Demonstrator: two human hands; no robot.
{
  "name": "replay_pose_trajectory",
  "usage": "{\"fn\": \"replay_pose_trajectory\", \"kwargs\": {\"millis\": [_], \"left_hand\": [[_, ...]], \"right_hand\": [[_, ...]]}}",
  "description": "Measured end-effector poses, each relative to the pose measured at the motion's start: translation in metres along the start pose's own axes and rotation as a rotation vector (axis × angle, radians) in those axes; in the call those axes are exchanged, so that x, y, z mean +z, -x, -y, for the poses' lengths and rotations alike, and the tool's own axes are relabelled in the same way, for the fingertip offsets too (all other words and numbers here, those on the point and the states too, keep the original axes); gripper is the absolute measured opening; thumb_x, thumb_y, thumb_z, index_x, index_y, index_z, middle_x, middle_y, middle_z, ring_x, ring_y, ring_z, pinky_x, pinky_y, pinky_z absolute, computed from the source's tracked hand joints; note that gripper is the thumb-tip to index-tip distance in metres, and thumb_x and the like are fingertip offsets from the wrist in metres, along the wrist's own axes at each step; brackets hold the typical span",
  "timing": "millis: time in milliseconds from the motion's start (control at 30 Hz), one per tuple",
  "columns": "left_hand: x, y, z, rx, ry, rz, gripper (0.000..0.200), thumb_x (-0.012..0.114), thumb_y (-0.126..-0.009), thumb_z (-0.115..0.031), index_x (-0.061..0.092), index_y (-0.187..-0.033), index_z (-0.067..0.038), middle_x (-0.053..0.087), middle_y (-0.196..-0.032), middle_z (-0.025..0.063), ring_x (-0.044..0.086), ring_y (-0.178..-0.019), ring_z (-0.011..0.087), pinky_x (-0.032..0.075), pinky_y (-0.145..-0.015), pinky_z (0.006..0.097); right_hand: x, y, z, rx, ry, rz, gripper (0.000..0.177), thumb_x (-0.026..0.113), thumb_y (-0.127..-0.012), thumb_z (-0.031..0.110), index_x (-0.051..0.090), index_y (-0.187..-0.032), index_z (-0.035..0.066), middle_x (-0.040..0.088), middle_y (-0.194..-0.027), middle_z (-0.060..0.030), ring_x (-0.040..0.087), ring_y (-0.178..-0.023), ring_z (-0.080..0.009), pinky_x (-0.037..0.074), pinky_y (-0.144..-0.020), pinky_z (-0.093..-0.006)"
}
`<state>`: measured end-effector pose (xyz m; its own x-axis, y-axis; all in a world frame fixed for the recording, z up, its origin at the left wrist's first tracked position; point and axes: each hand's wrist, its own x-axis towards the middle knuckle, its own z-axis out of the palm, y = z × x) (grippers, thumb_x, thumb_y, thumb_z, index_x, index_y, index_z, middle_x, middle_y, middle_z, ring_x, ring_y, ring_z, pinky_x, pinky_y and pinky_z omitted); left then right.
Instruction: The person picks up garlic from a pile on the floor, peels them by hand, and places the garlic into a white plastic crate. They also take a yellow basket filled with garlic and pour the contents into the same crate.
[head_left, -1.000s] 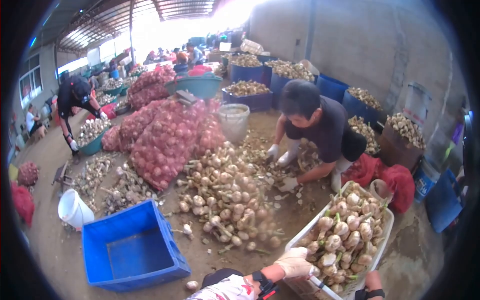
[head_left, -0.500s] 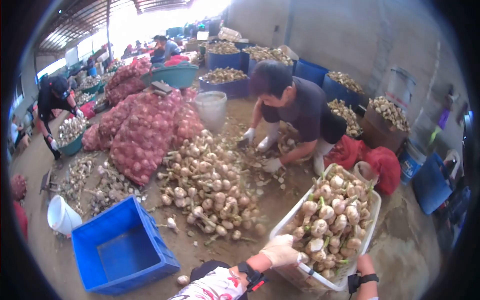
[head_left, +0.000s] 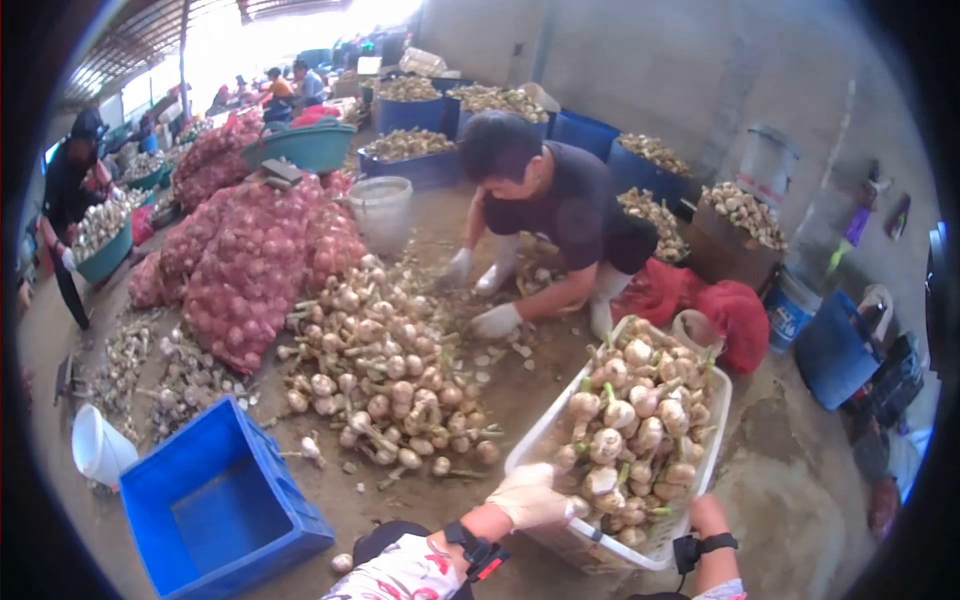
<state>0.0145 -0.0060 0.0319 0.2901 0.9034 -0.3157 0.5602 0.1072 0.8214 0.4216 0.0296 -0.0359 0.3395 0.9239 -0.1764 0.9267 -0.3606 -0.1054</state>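
A white plastic crate (head_left: pixel 524 450) heaped with garlic bulbs (head_left: pixel 632 432) stands on the floor in front of me. My left hand (head_left: pixel 530 497), in a pale glove, is closed on the crate's near left corner. At the near right side my right hand (head_left: pixel 708 515) is closed at the rim, its fingers partly hidden behind the edge. Both wrists wear black straps. Left of the crate lies a large loose pile of garlic (head_left: pixel 390 375) with stalks on.
An empty blue crate (head_left: pixel 300 510) sits at lower left beside a white bucket (head_left: pixel 100 445). A crouching person (head_left: pixel 575 215) works beyond the pile. Red mesh sacks (head_left: pixel 245 270) are stacked left; blue tubs (head_left: pixel 655 172) line the wall. Another person (head_left: pixel 68 190) holds a green basin (head_left: pixel 105 258).
My view has turned slightly, shifting the scene left and up. Both hands stay on the white crate. The person at far left has straightened up with the basin.
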Motion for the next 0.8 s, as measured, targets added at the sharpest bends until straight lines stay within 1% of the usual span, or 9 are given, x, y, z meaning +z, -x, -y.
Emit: {"fn": "replay_pose_trajectory", "kwargs": {"millis": [67,233,300,333,467,500,533,600,800], "left_hand": [[0.000,-0.001,0.000,-0.065,0.058,0.054,0.085,0.075,-0.065,-0.046,0.053,-0.127,0.007,0.065,-0.110,0.0249,0.062,-0.105,0.0296,0.048,-0.091,0.0330],[-0.003,0.005,-0.004,-0.018,0.029,-0.005,0.086,0.074,-0.065,-0.049,0.054,-0.126,0.007,0.065,-0.109,0.0244,0.063,-0.105,0.0300,0.048,-0.091,0.0327],[-0.010,0.010,-0.010,-0.007,0.023,0.008,0.086,0.074,-0.065,-0.050,0.054,-0.126,0.008,0.065,-0.110,0.0248,0.063,-0.105,0.0303,0.048,-0.091,0.0328],[-0.011,0.011,-0.012,-0.008,0.021,0.030,0.086,0.074,-0.065,-0.050,0.054,-0.126,0.008,0.065,-0.110,0.0251,0.063,-0.106,0.0306,0.048,-0.091,0.0329],[-0.004,0.006,-0.007,-0.016,0.019,-0.002,0.086,0.074,-0.065,-0.050,0.055,-0.126,0.008,0.065,-0.109,0.0260,0.063,-0.106,0.0307,0.048,-0.092,0.0333],[-0.009,0.007,-0.011,-0.070,0.080,0.088,0.087,0.074,-0.064,-0.052,0.055,-0.125,0.008,0.065,-0.109,0.0258,0.063,-0.106,0.0306,0.048,-0.092,0.0340],[-0.006,0.006,-0.008,-0.075,0.081,0.094,0.087,0.074,-0.064,-0.052,0.055,-0.125,0.008,0.065,-0.109,0.0258,0.063,-0.106,0.0306,0.048,-0.092,0.0340],[-0.002,0.003,-0.004,0.002,-0.027,-0.017,0.087,0.074,-0.064,-0.053,0.056,-0.124,0.008,0.066,-0.109,0.0254,0.063,-0.105,0.0306,0.048,-0.091,0.0345],[-0.006,0.007,-0.008,-0.009,0.038,0.005,0.085,0.073,-0.064,-0.050,0.056,-0.123,0.008,0.064,-0.111,0.0259,0.062,-0.107,0.0320,0.047,-0.092,0.0340]], "right_hand": [[-0.002,0.001,0.004,0.070,-0.045,0.060,0.038,0.047,-0.089,0.025,0.068,-0.084,-0.006,0.065,-0.089,-0.0298,0.063,-0.089,-0.0443,0.050,-0.080,-0.0508],[-0.008,0.008,0.010,0.052,-0.035,0.088,0.036,0.047,-0.090,0.024,0.068,-0.085,-0.006,0.065,-0.091,-0.0297,0.064,-0.091,-0.0430,0.051,-0.081,-0.0502],[-0.005,0.006,0.009,-0.113,0.134,0.026,0.036,0.046,-0.091,0.023,0.067,-0.086,-0.006,0.065,-0.092,-0.0298,0.064,-0.091,-0.0425,0.051,-0.081,-0.0500],[-0.005,0.004,0.008,-0.111,0.134,0.023,0.036,0.046,-0.091,0.023,0.067,-0.086,-0.006,0.065,-0.092,-0.0298,0.064,-0.091,-0.0425,0.051,-0.081,-0.0500],[0.000,0.006,0.006,-0.064,0.015,0.011,0.037,0.045,-0.091,0.023,0.067,-0.085,-0.006,0.064,-0.092,-0.0302,0.063,-0.092,-0.0437,0.051,-0.082,-0.0503],[0.001,0.005,0.006,-0.020,-0.042,0.004,0.037,0.045,-0.091,0.023,0.067,-0.085,-0.006,0.064,-0.092,-0.0304,0.063,-0.092,-0.0442,0.051,-0.083,-0.0505],[0.002,0.006,0.005,-0.017,-0.040,0.010,0.037,0.045,-0.091,0.023,0.067,-0.085,-0.006,0.064,-0.092,-0.0304,0.063,-0.092,-0.0442,0.051,-0.083,-0.0505],[-0.004,0.009,0.009,-0.019,-0.048,0.023,0.037,0.045,-0.091,0.023,0.067,-0.085,-0.006,0.064,-0.092,-0.0303,0.062,-0.092,-0.0449,0.050,-0.082,-0.0513],[-0.002,0.005,0.006,-0.020,-0.057,0.058,0.035,0.046,-0.090,0.021,0.067,-0.083,-0.006,0.064,-0.091,-0.0304,0.063,-0.090,-0.0449,0.051,-0.081,-0.0501]]}}
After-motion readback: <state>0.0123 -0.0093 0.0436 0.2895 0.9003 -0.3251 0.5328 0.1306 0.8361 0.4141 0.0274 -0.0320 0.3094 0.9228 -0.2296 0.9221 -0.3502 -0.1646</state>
